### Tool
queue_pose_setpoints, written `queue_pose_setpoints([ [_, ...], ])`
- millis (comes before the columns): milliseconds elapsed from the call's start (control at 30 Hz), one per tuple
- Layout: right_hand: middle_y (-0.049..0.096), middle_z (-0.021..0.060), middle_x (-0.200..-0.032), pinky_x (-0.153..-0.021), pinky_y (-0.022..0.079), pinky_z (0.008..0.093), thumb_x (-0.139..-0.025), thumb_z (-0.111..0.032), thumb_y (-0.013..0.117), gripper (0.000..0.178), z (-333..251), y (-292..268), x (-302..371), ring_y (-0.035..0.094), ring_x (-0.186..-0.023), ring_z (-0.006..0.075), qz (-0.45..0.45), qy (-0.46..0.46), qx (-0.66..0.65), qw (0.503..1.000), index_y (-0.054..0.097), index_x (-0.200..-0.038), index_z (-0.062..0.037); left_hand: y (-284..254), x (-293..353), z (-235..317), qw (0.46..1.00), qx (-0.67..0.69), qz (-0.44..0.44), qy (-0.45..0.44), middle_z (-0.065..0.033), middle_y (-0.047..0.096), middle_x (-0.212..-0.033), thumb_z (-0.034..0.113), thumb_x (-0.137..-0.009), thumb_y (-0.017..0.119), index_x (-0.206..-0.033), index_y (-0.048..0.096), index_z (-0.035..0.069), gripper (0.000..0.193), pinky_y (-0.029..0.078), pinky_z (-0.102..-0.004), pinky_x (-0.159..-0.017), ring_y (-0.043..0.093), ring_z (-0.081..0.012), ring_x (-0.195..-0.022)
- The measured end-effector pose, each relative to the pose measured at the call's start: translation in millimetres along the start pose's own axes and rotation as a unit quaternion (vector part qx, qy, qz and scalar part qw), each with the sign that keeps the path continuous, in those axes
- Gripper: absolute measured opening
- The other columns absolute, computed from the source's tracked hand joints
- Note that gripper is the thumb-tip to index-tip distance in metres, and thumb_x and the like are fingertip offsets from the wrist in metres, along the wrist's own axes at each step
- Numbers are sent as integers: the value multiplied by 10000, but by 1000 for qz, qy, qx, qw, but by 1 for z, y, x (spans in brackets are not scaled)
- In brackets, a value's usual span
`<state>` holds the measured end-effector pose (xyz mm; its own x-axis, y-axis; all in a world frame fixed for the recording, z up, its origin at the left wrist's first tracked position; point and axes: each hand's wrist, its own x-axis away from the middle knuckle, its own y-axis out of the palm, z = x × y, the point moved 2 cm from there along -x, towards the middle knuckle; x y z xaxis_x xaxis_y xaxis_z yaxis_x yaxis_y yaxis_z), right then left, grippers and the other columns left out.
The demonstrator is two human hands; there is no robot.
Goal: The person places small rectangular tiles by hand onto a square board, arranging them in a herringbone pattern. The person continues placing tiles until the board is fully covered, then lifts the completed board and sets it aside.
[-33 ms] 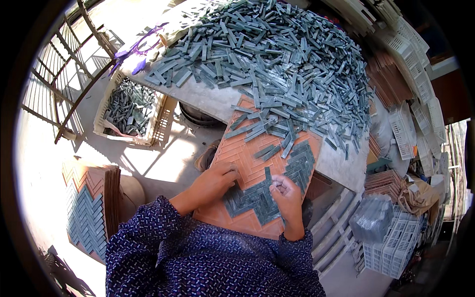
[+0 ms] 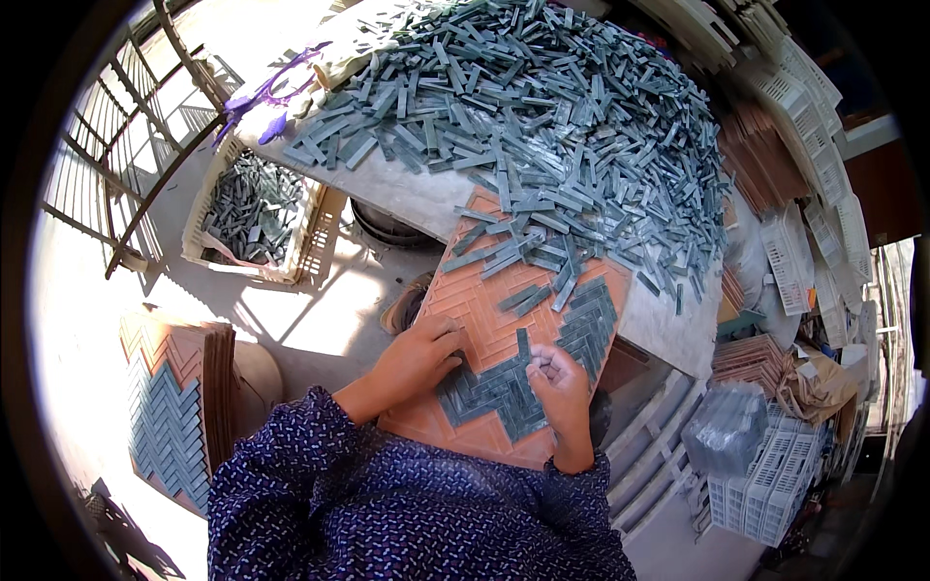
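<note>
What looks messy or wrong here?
Some loose green strips lie crooked across the top part of the orange tray, beside the big pile. They look odd because the fitted strips lower down make a neat zigzag.

Strips (image 2: 542, 107) behind, board (image 2: 455, 300) in front

Strips lie on the bench (image 2: 678, 334) and the board's far end. A crate (image 2: 199, 250) holding strips stands left of the bench, a stack (image 2: 219, 387) left of the board, more crates (image 2: 765, 484) right.
</note>
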<state>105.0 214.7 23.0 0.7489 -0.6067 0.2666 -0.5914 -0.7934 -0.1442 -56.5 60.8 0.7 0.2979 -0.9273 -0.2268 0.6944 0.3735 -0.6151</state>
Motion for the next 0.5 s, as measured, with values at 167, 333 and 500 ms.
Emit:
queue_pose_setpoints([
  [167,564,1,-820,-632,450,184,-831,18,605,245,3,11,0,537,-720,46,17,-29,7,999,569,-1071,48,10,-1,1,999,-42,17,-17,-95,542,-951,72,-706,668,-926,586,55,235,458,-387,-815,540,-303,-932],
  [333,575,9,-842,-641,456,192,-822,8,619,249,7,11,3,536,-729,47,15,-23,21,999,581,-1065,47,7,-5,2,999,-32,-31,-16,-125,546,-914,74,-728,602,-882,578,35,160,459,-392,-785,545,-315,-901],
  [500,555,9,-883,-679,435,188,-842,30,590,247,9,12,7,531,-778,50,-2,-24,34,999,555,-1085,60,3,-7,6,999,-37,-39,-2,-131,540,-904,77,-743,580,-869,561,30,136,456,-390,-788,544,-317,-889],
])
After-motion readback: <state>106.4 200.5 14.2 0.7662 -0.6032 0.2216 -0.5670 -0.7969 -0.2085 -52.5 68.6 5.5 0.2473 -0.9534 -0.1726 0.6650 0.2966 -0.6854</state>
